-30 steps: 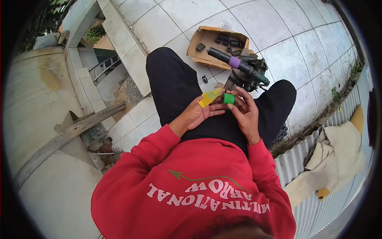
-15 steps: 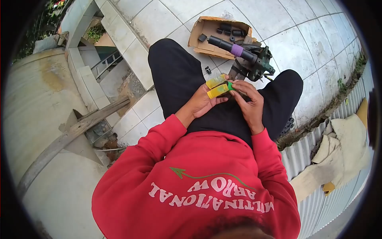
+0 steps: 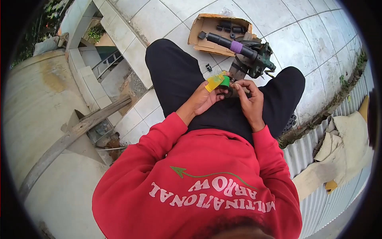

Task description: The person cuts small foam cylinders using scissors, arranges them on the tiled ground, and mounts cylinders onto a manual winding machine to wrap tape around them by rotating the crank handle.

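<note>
My left hand [image 3: 201,98] is closed round a small bright green round piece [image 3: 225,82], held upright between its fingers. A yellow wrap [image 3: 215,82] with greenish smudges covers part of a finger or the thumb on this hand. Close beside it, my right hand [image 3: 250,102] has thumb and fingers pinched together at the green piece's right side. What lies in that pinch is too small to make out. A dark grey rounded thing shows just below the fingertips, partly hidden by both hands. Both hands are above my lap, between black-trousered knees.
Ahead, a cardboard box [image 3: 207,22] holds several black cylindrical parts. Against it leans a dark machine [image 3: 262,59] with a black tube and purple band [image 3: 236,47]. A small black piece [image 3: 209,67] lies on the tiles. Black rings [image 3: 291,121] sit by my right knee, near corrugated sheeting [image 3: 302,159].
The green piece has turned so more of its side shows. A second yellow strip across it no longer shows. My right fingertips have shifted slightly and are pinched closer together.
</note>
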Motion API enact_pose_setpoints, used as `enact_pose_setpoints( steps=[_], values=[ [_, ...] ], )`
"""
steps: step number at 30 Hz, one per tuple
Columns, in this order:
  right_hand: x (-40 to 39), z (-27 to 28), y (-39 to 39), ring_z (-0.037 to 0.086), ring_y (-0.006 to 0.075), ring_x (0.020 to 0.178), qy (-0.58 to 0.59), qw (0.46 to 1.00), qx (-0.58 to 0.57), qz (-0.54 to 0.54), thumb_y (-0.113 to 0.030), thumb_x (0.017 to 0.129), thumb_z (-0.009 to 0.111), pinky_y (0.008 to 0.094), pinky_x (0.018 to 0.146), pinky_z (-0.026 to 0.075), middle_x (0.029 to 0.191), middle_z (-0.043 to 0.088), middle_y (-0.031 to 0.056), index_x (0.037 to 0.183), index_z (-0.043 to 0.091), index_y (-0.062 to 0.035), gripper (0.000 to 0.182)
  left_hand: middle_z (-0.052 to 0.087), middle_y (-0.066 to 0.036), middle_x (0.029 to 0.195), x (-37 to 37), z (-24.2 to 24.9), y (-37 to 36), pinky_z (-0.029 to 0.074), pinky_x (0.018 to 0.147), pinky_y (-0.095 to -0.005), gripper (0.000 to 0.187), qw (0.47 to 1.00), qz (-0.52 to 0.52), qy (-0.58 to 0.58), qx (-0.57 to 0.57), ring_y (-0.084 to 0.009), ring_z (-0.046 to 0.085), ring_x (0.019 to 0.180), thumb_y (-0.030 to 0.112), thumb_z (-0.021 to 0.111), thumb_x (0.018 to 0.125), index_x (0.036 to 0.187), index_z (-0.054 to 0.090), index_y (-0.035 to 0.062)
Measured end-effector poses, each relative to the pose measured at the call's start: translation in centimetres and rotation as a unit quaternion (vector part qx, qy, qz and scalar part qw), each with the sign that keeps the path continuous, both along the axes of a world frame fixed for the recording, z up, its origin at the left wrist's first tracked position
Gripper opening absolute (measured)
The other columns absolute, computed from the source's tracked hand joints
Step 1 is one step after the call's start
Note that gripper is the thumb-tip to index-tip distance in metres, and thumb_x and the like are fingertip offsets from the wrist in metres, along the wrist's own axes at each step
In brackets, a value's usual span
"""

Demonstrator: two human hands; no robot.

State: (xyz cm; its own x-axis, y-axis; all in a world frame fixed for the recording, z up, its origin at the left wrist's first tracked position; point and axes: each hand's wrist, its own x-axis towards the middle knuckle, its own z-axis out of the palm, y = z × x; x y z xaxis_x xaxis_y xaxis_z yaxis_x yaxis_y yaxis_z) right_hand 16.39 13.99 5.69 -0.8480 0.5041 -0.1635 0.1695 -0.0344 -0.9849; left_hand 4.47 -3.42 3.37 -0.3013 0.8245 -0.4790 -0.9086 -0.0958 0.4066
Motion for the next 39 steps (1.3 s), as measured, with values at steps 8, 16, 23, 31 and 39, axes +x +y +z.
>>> enact_pose_setpoints(
  steps=[8, 16, 23, 31, 39],
  values=[
    [-1.1, 1.9, -0.6, 0.071, 0.0221, 0.105, 0.082, 0.988, 0.086, 0.1, -0.001, 0.093, 0.074, 0.0323, 0.093, 0.054, 0.119, 0.075, 0.0109, 0.101, 0.07, 0.0003, 0.008, 0.067, -0.009, 0.132, -1.2, -1.5, -0.8, 0.057, 0.089, -0.0324, 0.051, 0.982, 0.09, -0.166, 0.019, -0.0163, 0.068, 0.105, 0.036, 0.056, 0.11, 0.153, 0.05, 0.0082],
    [-0.7, 1.1, -1.1, 0.074, 0.02, 0.106, 0.017, 0.978, 0.017, 0.209, 0.0, 0.094, 0.071, 0.0327, 0.096, 0.055, 0.114, 0.078, 0.0123, 0.099, 0.068, 0.0016, 0.006, 0.065, -0.011, 0.136, -1.2, -1.0, -0.6, 0.058, 0.095, -0.0373, 0.051, 0.982, 0.089, -0.166, 0.022, -0.0209, 0.067, 0.108, 0.038, 0.057, 0.11, 0.151, 0.052, 0.0081],
    [-1.1, 0.5, -1.6, 0.073, 0.0168, 0.1, 0.029, 0.98, 0.003, 0.197, 0.0, 0.094, 0.07, 0.0321, 0.09, 0.056, 0.112, 0.078, 0.0112, 0.099, 0.068, 0.0009, 0.006, 0.069, -0.009, 0.132, -3.0, 0.0, -0.3, 0.059, 0.089, -0.0326, 0.042, 0.981, 0.052, 0.027, -0.187, -0.0202, 0.068, 0.112, 0.009, 0.057, 0.108, 0.15, 0.052, 0.0074],
    [-6.0, -1.4, -1.6, 0.071, 0.03, 0.08, 0.006, 0.936, 0.306, 0.172, -0.014, 0.096, 0.072, 0.0391, 0.072, 0.055, 0.089, 0.071, 0.0135, 0.105, 0.07, -0.0036, 0.014, 0.063, -0.013, 0.134, -8.8, -8.1, 3.9, 0.059, 0.098, -0.041, 0.05, 0.943, 0.091, 0.027, -0.318, -0.0283, 0.068, 0.113, -0.008, 0.036, 0.099, 0.144, 0.055, 0.0051],
    [-9.1, -3.5, -1.2, 0.071, 0.0347, 0.074, 0.018, 0.93, 0.356, 0.091, -0.013, 0.096, 0.073, 0.0426, 0.068, 0.054, 0.089, 0.072, 0.0166, 0.104, 0.07, -0.0032, 0.013, 0.065, -0.009, 0.125, -10.2, -8.6, 6.7, 0.056, 0.095, -0.038, 0.043, 0.917, 0.199, 0.144, -0.313, -0.022, 0.063, 0.109, -0.002, 0.042, 0.102, 0.142, 0.057, 0.0019]
  ],
)
